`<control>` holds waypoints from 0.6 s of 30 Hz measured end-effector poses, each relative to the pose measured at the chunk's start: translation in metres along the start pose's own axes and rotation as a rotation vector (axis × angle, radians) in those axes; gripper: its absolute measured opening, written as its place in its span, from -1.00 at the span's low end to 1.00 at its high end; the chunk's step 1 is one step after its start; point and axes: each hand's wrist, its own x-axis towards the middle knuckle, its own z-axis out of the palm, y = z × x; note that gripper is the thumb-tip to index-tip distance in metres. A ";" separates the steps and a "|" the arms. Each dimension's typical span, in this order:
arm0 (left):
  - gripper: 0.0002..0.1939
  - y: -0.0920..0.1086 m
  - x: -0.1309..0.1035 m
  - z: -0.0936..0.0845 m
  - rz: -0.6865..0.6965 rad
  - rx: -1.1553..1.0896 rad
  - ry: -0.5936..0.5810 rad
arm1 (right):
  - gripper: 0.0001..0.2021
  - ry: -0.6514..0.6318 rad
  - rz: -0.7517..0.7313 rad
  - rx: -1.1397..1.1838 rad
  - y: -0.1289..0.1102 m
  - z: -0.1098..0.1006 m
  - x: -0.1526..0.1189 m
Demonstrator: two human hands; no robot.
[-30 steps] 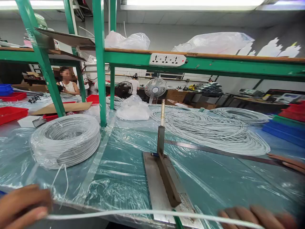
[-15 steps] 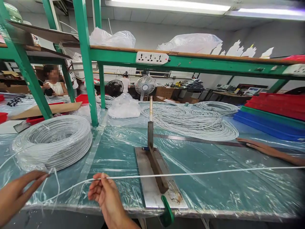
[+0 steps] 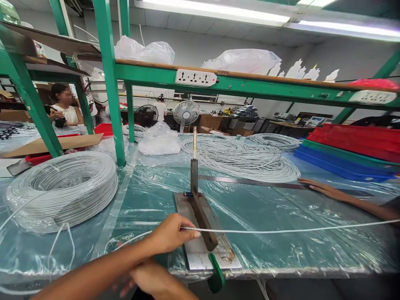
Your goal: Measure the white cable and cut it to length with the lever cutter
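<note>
My left hand (image 3: 176, 231) is closed in a pinch on a white cable (image 3: 265, 231) just left of the cutter's bar. From there the cable runs off to the right, over the hand-lever cutter (image 3: 204, 225) with its metal base and upright lever. Below my left forearm, which crosses over it, is my right hand (image 3: 148, 277); its fingers are partly hidden and blurred. A plastic-wrapped coil of white cable (image 3: 90, 204) lies at the left. Another person's hand (image 3: 321, 189) rests on a long metal ruler (image 3: 250, 181) at the right.
A green clamp handle (image 3: 216, 273) sticks out at the table's front edge. Loose cable coils (image 3: 243, 158) lie behind the ruler. Stacked red and blue trays (image 3: 346, 162) stand at the right. A green shelf frame (image 3: 112, 104) rises behind the wrapped coil.
My left hand has moved right from beside the wrapped coil to grip the cable near the cutter. My right hand has left the cable and dropped below my left forearm.
</note>
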 end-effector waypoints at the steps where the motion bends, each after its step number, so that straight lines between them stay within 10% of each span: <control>1: -0.63 -0.005 0.003 0.001 0.007 -0.017 0.029 | -0.66 -0.116 0.059 -0.078 -0.013 -0.002 -0.015; 3: -0.64 -0.010 0.006 0.002 0.031 0.037 0.056 | -0.67 -0.341 0.170 -0.268 -0.054 -0.009 -0.045; 5: -0.62 -0.011 0.006 0.003 0.077 0.174 0.056 | -0.65 -0.289 0.161 -0.399 -0.113 -0.023 -0.062; 9: -0.61 -0.008 0.001 0.003 0.140 0.406 0.045 | -0.75 0.692 -0.180 -0.541 -0.234 -0.088 -0.034; 11: -0.59 -0.006 -0.001 0.003 0.153 0.572 -0.005 | -0.76 0.876 -0.202 -0.547 -0.274 -0.132 -0.002; 18: -0.75 -0.005 0.009 0.008 0.102 0.499 0.033 | -0.72 0.932 0.050 -0.462 -0.304 -0.218 0.066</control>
